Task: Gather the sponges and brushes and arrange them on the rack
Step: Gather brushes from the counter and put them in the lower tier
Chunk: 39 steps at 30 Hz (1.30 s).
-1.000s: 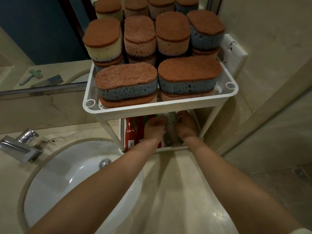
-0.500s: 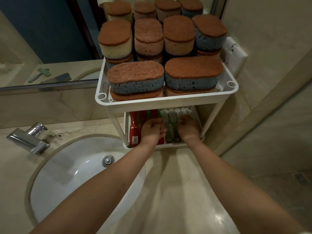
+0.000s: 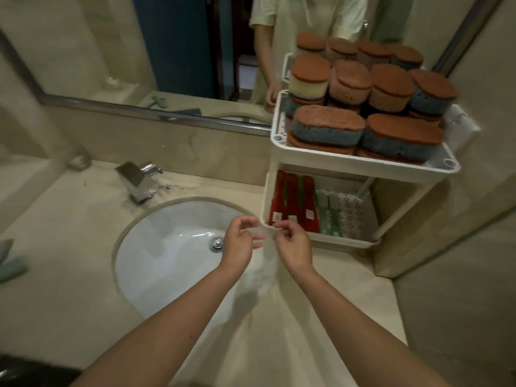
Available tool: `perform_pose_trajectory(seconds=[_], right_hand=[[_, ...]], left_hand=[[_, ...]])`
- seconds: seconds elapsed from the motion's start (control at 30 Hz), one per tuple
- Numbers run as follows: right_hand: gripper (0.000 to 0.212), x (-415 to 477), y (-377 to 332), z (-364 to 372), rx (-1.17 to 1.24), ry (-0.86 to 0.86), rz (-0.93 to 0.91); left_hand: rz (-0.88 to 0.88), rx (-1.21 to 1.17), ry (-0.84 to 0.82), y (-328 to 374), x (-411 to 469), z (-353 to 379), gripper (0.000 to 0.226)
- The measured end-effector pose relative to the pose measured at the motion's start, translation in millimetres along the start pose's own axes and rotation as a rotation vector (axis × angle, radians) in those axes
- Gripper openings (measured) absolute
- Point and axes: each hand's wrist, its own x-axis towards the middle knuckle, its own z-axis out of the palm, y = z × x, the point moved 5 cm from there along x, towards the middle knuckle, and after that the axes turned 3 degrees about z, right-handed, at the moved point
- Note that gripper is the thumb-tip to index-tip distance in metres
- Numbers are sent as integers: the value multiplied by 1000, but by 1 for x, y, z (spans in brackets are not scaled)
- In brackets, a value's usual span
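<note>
Over the near rim of the wash basin [image 3: 167, 247], just in front of the rack's [image 3: 363, 164] lower left corner, my left hand [image 3: 240, 244] and right hand [image 3: 293, 247] sit close together with fingers curled. Each thumb and forefinger pinches the top of what looks like a thin clear wrapper [image 3: 262, 263]. It hangs between my wrists, pale and blurred, so I cannot be sure of its shape. The likeliest slip, I think, is this film. It is light and slick, a two-point pinch holds little of it, and if one side lets go it could drop into the basin toward the drain [image 3: 217, 243]. My right knuckles are also very near the lower tray [image 3: 346, 241], so a careless swing could knock the rack. The sponges [image 3: 326, 127] on the top tier are stacked in twos and crowded to the rim, and I judge that a jolt would tip the front ones off. Below them the red brushes [image 3: 293, 202] lie side by side at the left, with the green brushes [image 3: 329, 210] just beside them and bare perforated floor to the right. A green thing [image 3: 12, 269] lies at the far left of the counter [image 3: 69, 275], too blurred to name. If it is a brush it could be forgotten. Both my forearms reach forward and inward, wrists roughly level, palms turned toward each other.
</note>
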Motion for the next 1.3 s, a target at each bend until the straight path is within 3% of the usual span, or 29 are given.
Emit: perform_pose_trajectory(seconds=[0.4, 0.83, 1.07, 1.3], right_hand=[[22, -52, -60, 190, -75, -459, -17], [25, -122, -118, 385, -158, -725, -63], [28, -145, -126, 469, -202, -801, -41], [39, -146, -124, 520, -224, -818, 43]], left_hand=[[-60, 42, 404, -5, -6, -214, 35], [-35, 184, 645, -8, -12, -428, 35], [-78, 419, 562, -19, -6, -510, 42], [-136, 909, 365, -27, 13, -553, 58]])
